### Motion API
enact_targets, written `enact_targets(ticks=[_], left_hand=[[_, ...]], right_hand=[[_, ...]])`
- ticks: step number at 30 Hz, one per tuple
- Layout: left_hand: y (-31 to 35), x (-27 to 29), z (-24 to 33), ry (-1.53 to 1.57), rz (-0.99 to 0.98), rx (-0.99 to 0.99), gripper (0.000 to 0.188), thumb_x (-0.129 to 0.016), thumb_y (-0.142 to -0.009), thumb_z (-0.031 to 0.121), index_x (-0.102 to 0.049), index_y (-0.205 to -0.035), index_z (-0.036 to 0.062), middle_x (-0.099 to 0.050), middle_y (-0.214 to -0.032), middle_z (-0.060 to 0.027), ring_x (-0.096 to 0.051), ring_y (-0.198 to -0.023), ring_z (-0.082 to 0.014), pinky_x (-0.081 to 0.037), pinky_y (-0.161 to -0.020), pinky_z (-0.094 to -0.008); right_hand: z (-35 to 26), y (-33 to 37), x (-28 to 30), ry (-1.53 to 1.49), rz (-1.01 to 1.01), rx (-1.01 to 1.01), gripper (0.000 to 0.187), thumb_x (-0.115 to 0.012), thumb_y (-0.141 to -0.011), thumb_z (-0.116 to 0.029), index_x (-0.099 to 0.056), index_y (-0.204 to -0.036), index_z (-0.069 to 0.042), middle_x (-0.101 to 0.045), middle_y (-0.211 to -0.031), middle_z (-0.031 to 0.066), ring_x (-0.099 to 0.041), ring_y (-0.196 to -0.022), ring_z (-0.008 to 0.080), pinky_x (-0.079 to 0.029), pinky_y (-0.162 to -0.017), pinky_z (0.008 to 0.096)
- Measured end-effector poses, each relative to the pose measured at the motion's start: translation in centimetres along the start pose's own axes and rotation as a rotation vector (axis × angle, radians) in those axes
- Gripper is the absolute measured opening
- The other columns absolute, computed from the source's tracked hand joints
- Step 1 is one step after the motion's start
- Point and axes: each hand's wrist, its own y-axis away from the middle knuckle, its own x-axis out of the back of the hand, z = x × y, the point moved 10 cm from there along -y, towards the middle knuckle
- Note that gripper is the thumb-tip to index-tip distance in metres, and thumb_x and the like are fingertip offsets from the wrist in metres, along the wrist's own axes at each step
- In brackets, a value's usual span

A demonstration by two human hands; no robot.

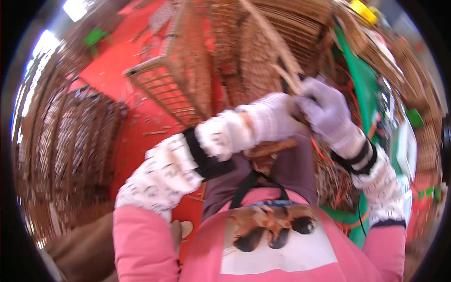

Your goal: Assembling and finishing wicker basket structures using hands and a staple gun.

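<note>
Both of my hands wear pale lavender gloves and meet above my lap. My right hand (327, 112) is closed round the lower end of a long, light-brown wooden strip (272, 35), which slants up and away to the left. A shorter thin sliver (284, 76) sticks out beside it. Pressed close against the right hand, my left hand (277, 115) has its fingers curled in; what they hold is blurred and hidden. Just below the hands, a brown wooden piece (270, 148) lies across my thighs.
An open lattice wicker frame (164, 84) stands ahead on the left over the red floor (141, 117). Brown woven panels (260, 61) are ahead. A large woven basket (80, 141) sits far left. Green sheeting (359, 84), orange cords and loose strips (333, 185) lie on the right.
</note>
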Motion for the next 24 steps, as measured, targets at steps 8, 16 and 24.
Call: enact_targets(ticks=[8, 16, 24], left_hand=[[0.1, 0.8, -1.5, 0.24, 0.099, 0.079, 0.025, -0.07, -0.063, 0.023, -0.067, -0.077, 0.0031, -0.059, -0.06, -0.0084, -0.059, -0.059, -0.0173, -0.045, -0.054, -0.0312], [-1.1, 1.1, -2.7, 0.331, 0.14, 0.009, 0.022, -0.066, -0.068, 0.02, -0.066, -0.077, 0.0005, -0.058, -0.057, -0.0108, -0.058, -0.055, -0.0176, -0.047, -0.055, -0.0322], [0.0, 1.9, -2.1, 0.405, 0.087, 0.13, 0.024, -0.066, -0.074, 0.025, -0.064, -0.078, 0.0012, -0.059, -0.062, -0.005, -0.055, -0.057, -0.0106, -0.043, -0.052, -0.0269]], right_hand=[[-2.8, 0.5, -0.1, 0.141, 0.035, 0.219, 0.009, -0.061, -0.077, -0.008, -0.053, -0.073, -0.006, -0.052, -0.064, 0.012, -0.054, -0.058, 0.0327, -0.041, -0.051, 0.0358], [-2.8, -0.3, -0.3, 0.039, 0.087, 0.302, 0.006, -0.06, -0.078, -0.002, -0.054, -0.077, -0.004, -0.053, -0.066, 0.0095, -0.055, -0.058, 0.0247, -0.044, -0.055, 0.0301], [3.9, 0.6, 7.1, -0.084, 0.385, -0.06, 0.007, -0.052, -0.087, -0.009, -0.056, -0.09, -0.003, -0.053, -0.07, 0.0025, -0.05, -0.058, 0.0098, -0.043, -0.056, 0.0241]])
